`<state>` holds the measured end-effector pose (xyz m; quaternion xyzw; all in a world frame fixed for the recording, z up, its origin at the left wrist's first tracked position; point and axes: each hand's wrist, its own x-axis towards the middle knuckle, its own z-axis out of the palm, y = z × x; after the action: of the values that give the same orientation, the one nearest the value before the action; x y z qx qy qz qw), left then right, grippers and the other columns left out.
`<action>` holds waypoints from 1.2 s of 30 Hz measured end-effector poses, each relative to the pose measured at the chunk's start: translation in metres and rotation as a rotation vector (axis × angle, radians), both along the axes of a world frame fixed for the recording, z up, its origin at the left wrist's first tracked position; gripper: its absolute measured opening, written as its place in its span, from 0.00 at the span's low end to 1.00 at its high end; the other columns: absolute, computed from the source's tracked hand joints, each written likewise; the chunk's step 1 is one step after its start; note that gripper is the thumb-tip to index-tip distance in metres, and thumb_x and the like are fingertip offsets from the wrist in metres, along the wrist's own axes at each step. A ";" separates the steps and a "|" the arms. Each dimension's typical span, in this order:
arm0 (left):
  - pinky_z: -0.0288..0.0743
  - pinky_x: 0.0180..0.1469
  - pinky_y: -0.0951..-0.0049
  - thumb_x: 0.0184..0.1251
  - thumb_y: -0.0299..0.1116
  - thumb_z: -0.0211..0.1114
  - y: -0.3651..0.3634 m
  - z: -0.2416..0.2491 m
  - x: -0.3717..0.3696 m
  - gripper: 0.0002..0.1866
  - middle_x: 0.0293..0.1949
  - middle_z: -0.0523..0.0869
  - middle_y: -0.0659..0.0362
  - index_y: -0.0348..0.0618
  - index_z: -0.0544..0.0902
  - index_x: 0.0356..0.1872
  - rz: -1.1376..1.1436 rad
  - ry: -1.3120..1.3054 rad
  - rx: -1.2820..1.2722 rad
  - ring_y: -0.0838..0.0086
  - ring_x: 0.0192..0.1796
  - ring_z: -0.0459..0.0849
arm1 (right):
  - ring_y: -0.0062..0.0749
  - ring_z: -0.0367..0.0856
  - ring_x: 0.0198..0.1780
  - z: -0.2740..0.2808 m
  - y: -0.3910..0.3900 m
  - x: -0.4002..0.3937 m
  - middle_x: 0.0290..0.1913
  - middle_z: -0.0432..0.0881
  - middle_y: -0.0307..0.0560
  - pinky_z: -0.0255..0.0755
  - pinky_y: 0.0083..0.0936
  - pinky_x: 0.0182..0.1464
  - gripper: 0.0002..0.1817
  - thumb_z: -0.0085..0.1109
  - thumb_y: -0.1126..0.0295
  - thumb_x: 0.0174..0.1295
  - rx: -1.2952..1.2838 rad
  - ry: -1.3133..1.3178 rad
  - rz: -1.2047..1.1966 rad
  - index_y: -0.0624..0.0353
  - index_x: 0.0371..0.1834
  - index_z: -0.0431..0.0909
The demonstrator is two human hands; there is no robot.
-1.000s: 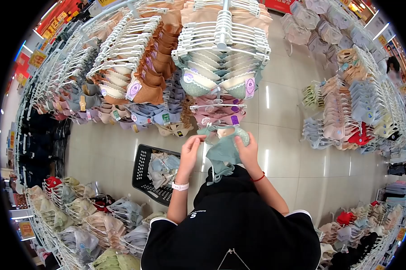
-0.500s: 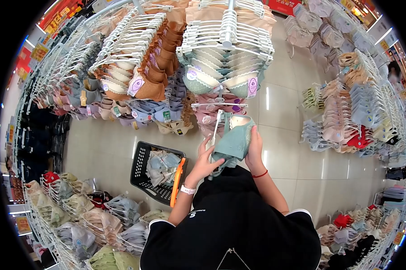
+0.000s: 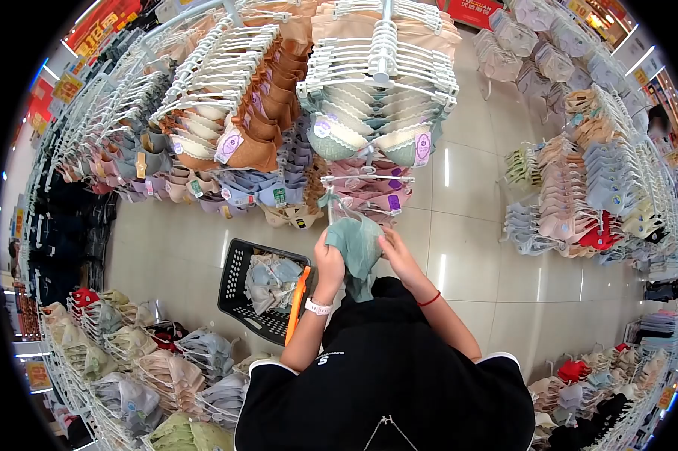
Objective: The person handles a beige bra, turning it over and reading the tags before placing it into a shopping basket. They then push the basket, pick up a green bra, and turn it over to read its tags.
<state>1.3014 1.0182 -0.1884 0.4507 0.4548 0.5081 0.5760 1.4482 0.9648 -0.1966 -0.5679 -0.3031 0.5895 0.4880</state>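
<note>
A green bra (image 3: pixel 356 244) hangs between my two hands in front of my black shirt, its cups folded together and its lower part drooping. My left hand (image 3: pixel 328 263) is closed on its left edge. On the other side, my right hand (image 3: pixel 399 261) grips the right edge with its fingers. The white hanger seen beside the bra earlier is mostly hidden. Just beyond the bra, pink bras (image 3: pixel 369 192) hang on a rack, below a row of green and cream bras (image 3: pixel 406 143) on white hangers.
A black basket (image 3: pixel 237 282) with an orange handle (image 3: pixel 297 307) and pale garments inside stands on the tiled floor at my left. Brown bras (image 3: pixel 252 150) hang at the front left. More racks line the right side and both rear corners.
The green bra has moved left and turned, now hanging more upright. My left hand has shifted to its left edge, and my right hand has moved left and down with it.
</note>
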 end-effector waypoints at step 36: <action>0.69 0.58 0.65 0.68 0.51 0.51 -0.015 -0.122 -0.012 0.28 0.54 0.76 0.54 0.39 0.66 0.60 -0.285 -0.682 -0.822 0.67 0.56 0.76 | 0.38 0.77 0.49 -0.046 -0.005 0.028 0.48 0.78 0.46 0.72 0.38 0.53 0.18 0.42 0.59 0.66 0.030 1.218 -0.242 0.58 0.50 0.72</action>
<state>1.2897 1.0029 -0.3106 0.0558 0.3379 0.3231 0.8822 1.4761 0.9603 -0.2422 -0.1531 0.0879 0.7438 0.6447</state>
